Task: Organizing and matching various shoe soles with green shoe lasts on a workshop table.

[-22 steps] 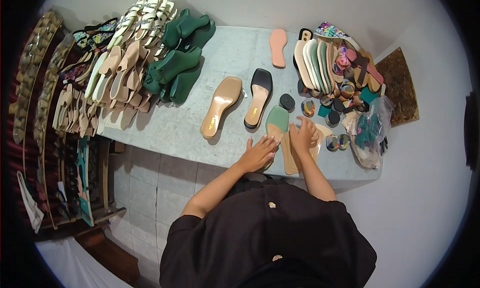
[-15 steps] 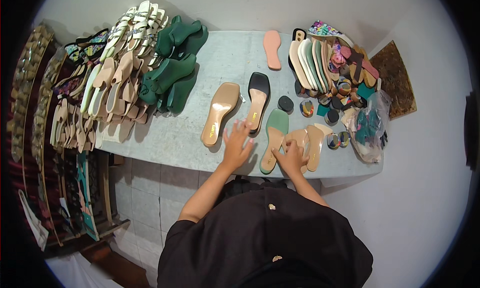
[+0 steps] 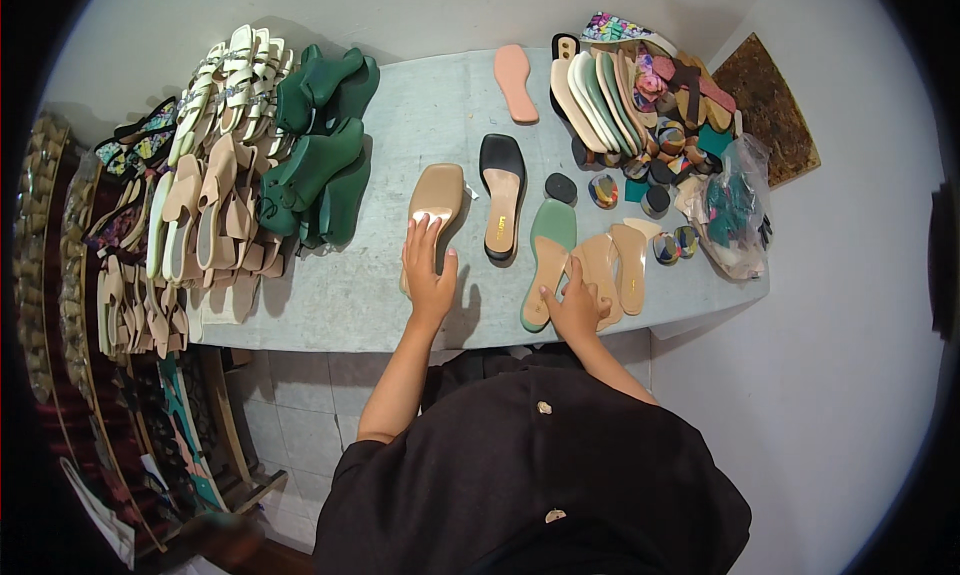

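The tan sole point(image 3: 432, 207) lies on the grey bench point(image 3: 440, 105), a little left of the middle, with its square toe pointing away from the person. The left hand point(image 3: 428, 273) rests flat on the near half of this sole, fingers stretched out and not closed around it. Just to the right of it lies a black sole with a tan insole point(image 3: 501, 197), also pointing away. Next comes a green sole with a tan insole point(image 3: 546, 260), a bit tilted, and the right hand point(image 3: 577, 302) lies on its near end and on the beige soles point(image 3: 615, 267) beside it, with the fingers spread; I cannot tell if it grips any of them. A small black heel piece point(image 3: 560, 187) sits above the green sole. Farther back, a single pink sole point(image 3: 516, 82) lies alone. At the back right there is a row of pale and green insoles point(image 3: 590, 90) standing on edge, colourful small parts point(image 3: 672, 135) and a clear plastic bag point(image 3: 735, 210) near the bench edge. On the left side of the bench lie dark green sandals point(image 3: 318, 165) and many beige sandals point(image 3: 205, 215) in rows.
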Tool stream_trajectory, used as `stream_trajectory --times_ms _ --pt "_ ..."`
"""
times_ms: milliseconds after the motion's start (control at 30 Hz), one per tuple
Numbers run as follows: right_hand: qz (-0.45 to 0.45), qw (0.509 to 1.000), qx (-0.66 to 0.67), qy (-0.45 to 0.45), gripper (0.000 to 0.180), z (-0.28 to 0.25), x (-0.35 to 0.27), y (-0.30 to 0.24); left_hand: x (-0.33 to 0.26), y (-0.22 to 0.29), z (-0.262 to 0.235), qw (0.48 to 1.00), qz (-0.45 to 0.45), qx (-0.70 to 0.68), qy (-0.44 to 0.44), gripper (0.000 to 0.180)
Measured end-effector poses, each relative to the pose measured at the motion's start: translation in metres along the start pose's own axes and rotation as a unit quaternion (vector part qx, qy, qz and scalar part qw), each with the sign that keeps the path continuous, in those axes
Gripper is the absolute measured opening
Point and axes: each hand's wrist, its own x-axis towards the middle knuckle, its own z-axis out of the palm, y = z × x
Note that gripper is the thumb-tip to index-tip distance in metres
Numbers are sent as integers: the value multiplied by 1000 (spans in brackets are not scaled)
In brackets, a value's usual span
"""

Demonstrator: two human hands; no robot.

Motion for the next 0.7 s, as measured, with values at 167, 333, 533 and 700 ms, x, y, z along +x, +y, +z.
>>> stream_trajectory --times_ms 167,333,533,700 --pt "-97 990 -91 50 64 6 0 7 -9 3 12 997 39 -15 -60 44" --pt "-191 971 -140 32 54 7 6 25 -40 13 58 949 115 15 -295 42" --pt "-188 967 -141 -101 73 -18 19 16 -43 13 91 911 124 78 -386 49" --pt "-170 951 -188 -179 119 -23 9 7 -43 3 99 910 163 170 -340 43"
